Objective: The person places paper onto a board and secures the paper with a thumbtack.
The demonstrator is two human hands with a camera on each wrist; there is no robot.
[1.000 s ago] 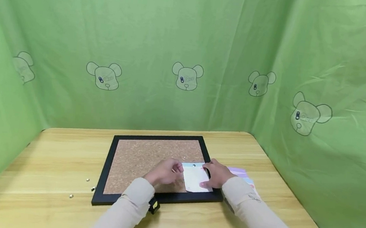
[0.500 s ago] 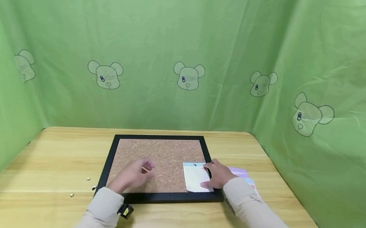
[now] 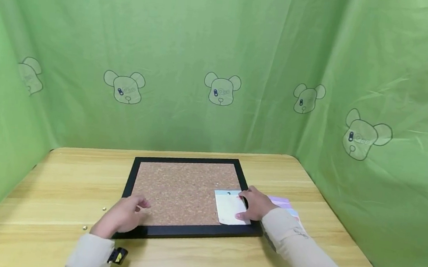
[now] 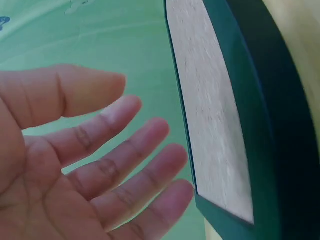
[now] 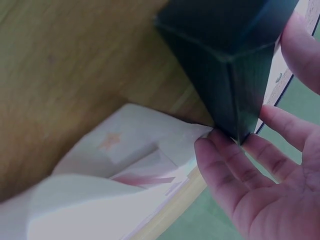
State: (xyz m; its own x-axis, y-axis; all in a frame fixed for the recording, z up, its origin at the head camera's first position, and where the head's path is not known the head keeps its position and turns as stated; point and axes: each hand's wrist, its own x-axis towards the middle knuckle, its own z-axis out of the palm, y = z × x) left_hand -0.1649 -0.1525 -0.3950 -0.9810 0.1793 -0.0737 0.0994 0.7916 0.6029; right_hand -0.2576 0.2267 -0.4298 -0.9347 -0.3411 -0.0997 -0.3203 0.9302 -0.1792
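Note:
A black-framed cork board [image 3: 179,191] lies on the table. On its right part sits a white sheet of paper [image 3: 226,212] with a light blue top strip and a small shiny pushpin [image 3: 228,193]. My right hand [image 3: 256,203] spans the board's right edge, thumb and index finger resting on the sheet. In the right wrist view its other fingers [image 5: 225,175] lie against the frame's side, beside loose paper. My left hand [image 3: 122,215] holds nothing and hovers over the board's lower left corner, its fingers loosely spread in the left wrist view.
Coloured sheets [image 3: 289,206] lie right of the board, partly under my right arm. Small shiny pins [image 3: 104,209] are scattered on the wooden table [image 3: 57,190] to the left. Green curtains [image 3: 178,28] enclose the table at the back and sides.
My left hand has moved left, away from the white sheet to the board's lower left corner. The right hand has stayed at the sheet. A pin beside the board is now covered.

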